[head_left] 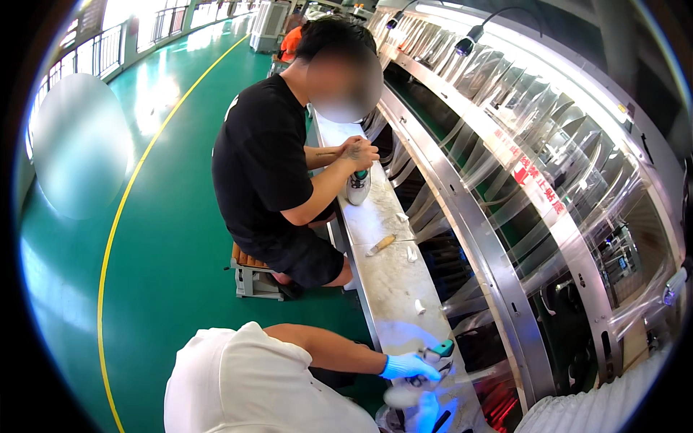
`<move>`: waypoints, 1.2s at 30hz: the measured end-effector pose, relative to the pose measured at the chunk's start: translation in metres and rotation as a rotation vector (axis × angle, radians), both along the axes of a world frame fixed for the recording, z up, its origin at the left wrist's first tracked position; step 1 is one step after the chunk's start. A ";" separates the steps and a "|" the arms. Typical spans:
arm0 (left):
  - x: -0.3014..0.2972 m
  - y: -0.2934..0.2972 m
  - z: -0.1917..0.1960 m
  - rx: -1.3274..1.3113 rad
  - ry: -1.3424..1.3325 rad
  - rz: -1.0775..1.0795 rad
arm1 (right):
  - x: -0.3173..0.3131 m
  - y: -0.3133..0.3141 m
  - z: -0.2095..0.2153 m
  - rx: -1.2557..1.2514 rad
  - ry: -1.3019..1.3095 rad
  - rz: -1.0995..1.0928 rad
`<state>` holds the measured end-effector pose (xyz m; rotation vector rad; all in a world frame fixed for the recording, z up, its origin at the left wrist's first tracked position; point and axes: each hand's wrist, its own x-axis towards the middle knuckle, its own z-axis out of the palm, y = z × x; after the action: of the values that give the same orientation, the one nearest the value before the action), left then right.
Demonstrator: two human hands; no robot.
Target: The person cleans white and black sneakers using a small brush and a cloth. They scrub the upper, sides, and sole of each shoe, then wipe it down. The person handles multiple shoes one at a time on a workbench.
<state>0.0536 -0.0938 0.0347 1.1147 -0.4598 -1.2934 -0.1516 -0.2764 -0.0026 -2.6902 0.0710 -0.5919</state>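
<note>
My left arm, in a white sleeve, reaches right across the bench. A light blue glove covers my left hand (pixel 413 366), which is closed over a light-coloured shoe (pixel 404 395). At the shoe's upper end a teal piece (pixel 443 348) sticks out, perhaps a shoe last inside it. Beside the shoe, near the lower edge, lies or stands a thin black stick-like thing (pixel 441 421). A bright blue patch there could be my right hand's glove or lit bench top; I cannot tell.
A co-worker (pixel 263 166) in black sits farther along the narrow bench (pixel 393 278), both hands at a shoe (pixel 358 187). A yellow-handled tool (pixel 381 245) and white scraps (pixel 419 307) lie between us. Machinery with clear plastic strips (pixel 498 166) runs along the right. Ribbed white material (pixel 599 400) fills the lower right.
</note>
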 end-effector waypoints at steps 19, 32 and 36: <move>-0.011 0.047 -0.022 0.182 -1.031 0.367 | 0.112 -0.347 0.266 -0.320 -0.010 -1.111; -0.015 0.035 -0.053 0.042 -1.023 0.411 | 0.082 -0.118 0.235 -0.064 -0.650 -0.605; -0.015 0.033 -0.030 0.161 -0.959 0.382 | 0.010 0.020 0.158 -0.337 -0.408 -0.145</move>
<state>0.0387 -0.0611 0.0045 1.8366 -0.7954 -0.3995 -0.1414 -0.2566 0.1552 -2.8313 0.0599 -1.2872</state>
